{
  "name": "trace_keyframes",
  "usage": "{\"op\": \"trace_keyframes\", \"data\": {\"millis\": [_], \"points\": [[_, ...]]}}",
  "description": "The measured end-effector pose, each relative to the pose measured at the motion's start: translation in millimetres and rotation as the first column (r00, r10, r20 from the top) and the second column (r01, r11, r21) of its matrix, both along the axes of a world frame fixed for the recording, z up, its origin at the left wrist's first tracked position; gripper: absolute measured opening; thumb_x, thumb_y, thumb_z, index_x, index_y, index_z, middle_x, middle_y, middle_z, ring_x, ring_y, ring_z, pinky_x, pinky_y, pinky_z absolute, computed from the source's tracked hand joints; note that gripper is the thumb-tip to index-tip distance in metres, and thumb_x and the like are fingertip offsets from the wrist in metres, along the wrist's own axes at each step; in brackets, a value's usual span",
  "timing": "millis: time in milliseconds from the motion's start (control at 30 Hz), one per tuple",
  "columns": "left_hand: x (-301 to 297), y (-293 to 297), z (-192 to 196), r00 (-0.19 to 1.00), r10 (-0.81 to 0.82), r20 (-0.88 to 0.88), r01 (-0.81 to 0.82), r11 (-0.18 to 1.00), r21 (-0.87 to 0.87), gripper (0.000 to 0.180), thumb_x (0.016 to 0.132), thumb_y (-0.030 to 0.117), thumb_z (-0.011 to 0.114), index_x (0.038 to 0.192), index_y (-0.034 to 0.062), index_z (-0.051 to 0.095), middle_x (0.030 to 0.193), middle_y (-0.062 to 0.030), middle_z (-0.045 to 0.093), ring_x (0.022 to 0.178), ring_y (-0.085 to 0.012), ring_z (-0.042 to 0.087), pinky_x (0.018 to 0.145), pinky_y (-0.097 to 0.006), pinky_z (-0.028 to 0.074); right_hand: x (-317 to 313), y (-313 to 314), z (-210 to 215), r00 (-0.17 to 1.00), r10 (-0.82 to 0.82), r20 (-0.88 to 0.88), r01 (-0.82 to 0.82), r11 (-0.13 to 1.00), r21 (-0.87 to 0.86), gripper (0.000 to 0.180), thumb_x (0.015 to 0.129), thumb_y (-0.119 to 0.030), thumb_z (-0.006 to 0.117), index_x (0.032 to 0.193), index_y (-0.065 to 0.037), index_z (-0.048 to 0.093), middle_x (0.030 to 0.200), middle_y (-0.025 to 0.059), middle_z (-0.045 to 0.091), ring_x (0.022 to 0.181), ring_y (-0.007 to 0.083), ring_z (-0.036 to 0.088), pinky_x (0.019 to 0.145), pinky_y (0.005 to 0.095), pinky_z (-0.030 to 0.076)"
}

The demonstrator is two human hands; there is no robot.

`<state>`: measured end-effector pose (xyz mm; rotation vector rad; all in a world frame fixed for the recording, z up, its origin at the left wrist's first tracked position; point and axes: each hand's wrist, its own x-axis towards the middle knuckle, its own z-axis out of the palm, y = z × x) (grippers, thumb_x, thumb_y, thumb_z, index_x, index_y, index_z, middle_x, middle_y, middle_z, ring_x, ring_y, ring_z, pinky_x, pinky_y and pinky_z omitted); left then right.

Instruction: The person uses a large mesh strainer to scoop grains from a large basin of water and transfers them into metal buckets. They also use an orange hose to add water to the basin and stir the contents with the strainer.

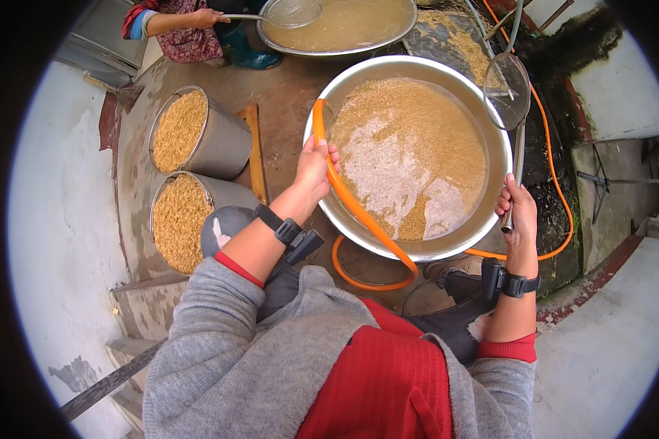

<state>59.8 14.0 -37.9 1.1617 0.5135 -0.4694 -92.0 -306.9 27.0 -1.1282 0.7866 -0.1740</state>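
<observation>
A wide metal basin (pixel 499 157) in front of me holds cloudy water with tan grain (pixel 388 110) floating on it and a pale foamy patch. My left hand (pixel 317 170) is closed round an orange hose (pixel 355 206) at the basin's left rim. The hose end hangs over the rim into the basin. At the right rim, my right hand (pixel 516 207) grips the metal handle of a round mesh skimmer (pixel 507 91). Its mesh head is up, beyond the basin's far right edge, and the handle's end pokes out below my fist.
Two metal buckets (pixel 231 143) heaped with grain stand at the left, beside a wooden board (pixel 255 154). Beyond, a co-worker's hand (pixel 206 18) holds another skimmer (pixel 291 11) over a second basin (pixel 337 53). The hose loops across the floor and up the right side.
</observation>
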Motion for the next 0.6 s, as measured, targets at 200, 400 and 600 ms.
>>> {"op": "trace_keyframes", "data": {"millis": [200, 400, 600], "points": [[2.5, 5.8, -5.8, 0.997, 0.078, -0.008, -0.078, 0.997, -0.013, 0.03, 0.099, 0.018, 0.037, 0.129, 0.0157, 0.034, 0.085, -0.0034, 0.049, 0.066, -0.0117, 0.047, 0.055, -0.027, 0.044, 2.1, 1.5, -2.6, 1.0, 0.017, -0.011, -0.017, 1.0, -0.005, 0.021, 0.092, -0.022, 0.057, 0.079, -0.01, 0.047, 0.061, -0.0041, 0.043, 0.047, 0.004, 0.041, 0.042, 0.0187, 0.036], [4.7, 4.4, -1.6, 0.999, 0.041, 0.009, -0.041, 0.998, -0.038, 0.029, 0.099, 0.018, 0.037, 0.128, 0.0159, 0.035, 0.086, -0.0033, 0.049, 0.068, -0.0117, 0.047, 0.058, -0.027, 0.045, 1.8, 0.3, -4.5, 1.0, 0.021, -0.012, -0.021, 1.0, -0.013, 0.02, 0.092, -0.024, 0.058, 0.088, -0.006, 0.051, 0.061, -0.0044, 0.043, 0.047, 0.0035, 0.041, 0.042, 0.0181, 0.035], [4.7, -4.3, 9.8, 0.985, -0.156, 0.079, 0.161, 0.985, -0.058, 0.042, 0.099, 0.017, 0.04, 0.139, 0.016, 0.029, 0.087, -0.0025, 0.049, 0.071, -0.0111, 0.046, 0.063, -0.026, 0.045, -0.7, 0.8, -0.7, 1.0, 0.01, -0.004, -0.01, 1.0, -0.009, 0.023, 0.092, -0.024, 0.058, 0.078, -0.01, 0.047, 0.06, -0.0043, 0.043, 0.047, 0.0038, 0.041, 0.042, 0.0188, 0.036]]}}
